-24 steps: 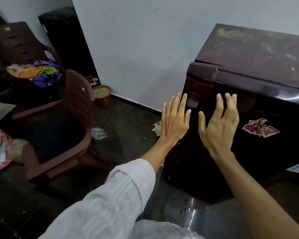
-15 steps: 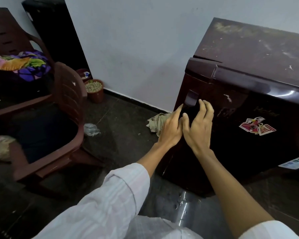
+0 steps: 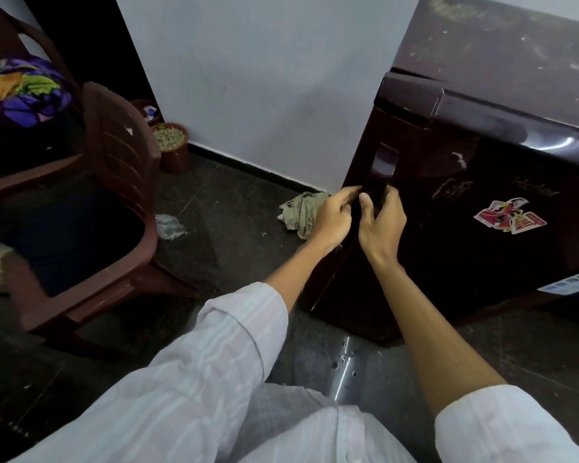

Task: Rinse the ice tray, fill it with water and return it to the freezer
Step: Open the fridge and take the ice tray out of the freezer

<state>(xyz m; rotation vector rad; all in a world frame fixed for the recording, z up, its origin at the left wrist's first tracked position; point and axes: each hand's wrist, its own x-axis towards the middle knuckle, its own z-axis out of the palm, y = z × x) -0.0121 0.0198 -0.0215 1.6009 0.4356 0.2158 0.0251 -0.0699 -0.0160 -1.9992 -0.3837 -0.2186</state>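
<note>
A small dark maroon fridge [image 3: 482, 248] stands on the floor at the right, its door closed, with a sticker on the front. A vertical handle [image 3: 381, 168] runs down the door's left edge. My left hand [image 3: 333, 215] curls around the door's left edge at the handle's lower end. My right hand [image 3: 383, 222] grips the handle's lower end from the front, thumb up. The two hands are side by side. No ice tray is in view.
A brown plastic chair [image 3: 114, 182] with colourful cloth on it stands at the left. A pot of pebbles [image 3: 171, 145] sits by the white wall. A crumpled rag [image 3: 301, 212] and a plastic scrap [image 3: 169, 225] lie on the dark floor.
Both hands were spread open in front of the door; they have moved left together and closed on the handle at the door's edge. The view has moved closer.
</note>
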